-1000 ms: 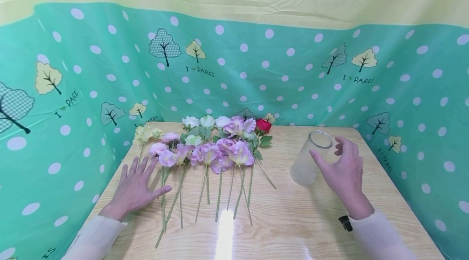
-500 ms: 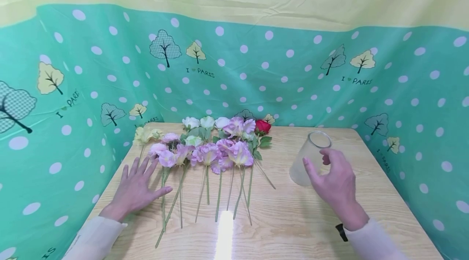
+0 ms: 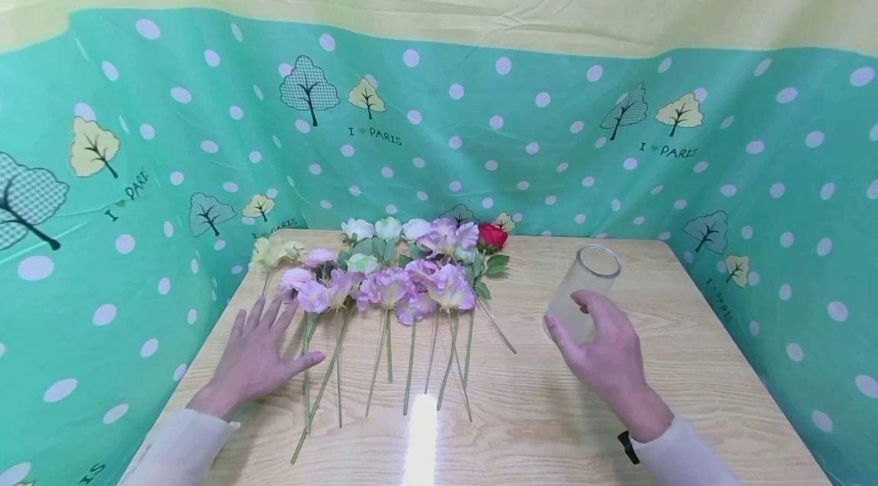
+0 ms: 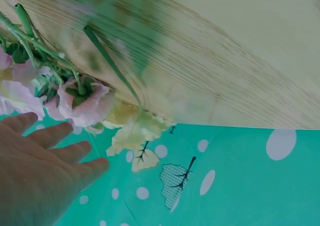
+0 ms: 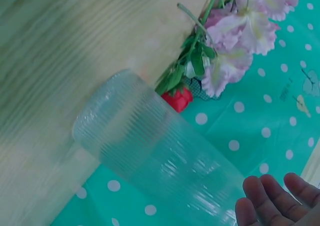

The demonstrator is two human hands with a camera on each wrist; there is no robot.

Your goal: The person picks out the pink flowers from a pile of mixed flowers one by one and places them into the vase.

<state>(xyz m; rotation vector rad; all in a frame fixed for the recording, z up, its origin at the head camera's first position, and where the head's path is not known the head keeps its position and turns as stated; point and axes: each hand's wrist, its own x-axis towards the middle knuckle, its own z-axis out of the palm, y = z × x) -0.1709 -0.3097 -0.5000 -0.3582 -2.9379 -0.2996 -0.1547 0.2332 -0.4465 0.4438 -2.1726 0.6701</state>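
A clear ribbed glass vase (image 3: 579, 288) stands upright on the right of the table. In front of it is my right hand (image 3: 607, 360), fingers loosely bent and thumb apart, overlapping the vase's lower part in the head view. The right wrist view shows the ribbed vase (image 5: 150, 141) with a gap between it and most of the fingertips (image 5: 255, 191). My left hand (image 3: 252, 360) lies spread at the left, holding nothing. Its fingertips come close to a pink flower (image 4: 82, 103) and a pale yellow flower (image 4: 137, 133).
Several artificial flowers lie side by side across the left and middle, with lilac blooms (image 3: 384, 288), white blooms (image 3: 387, 227) and a red rose (image 3: 492, 235). Their green stems (image 3: 409, 368) point toward me. A green dotted cloth (image 3: 453, 143) walls in the wooden table (image 3: 507, 410).
My right hand has moved left and toward me, from the vase's right side to in front of it. My left hand, the vase and the flowers stay nearly where they were.
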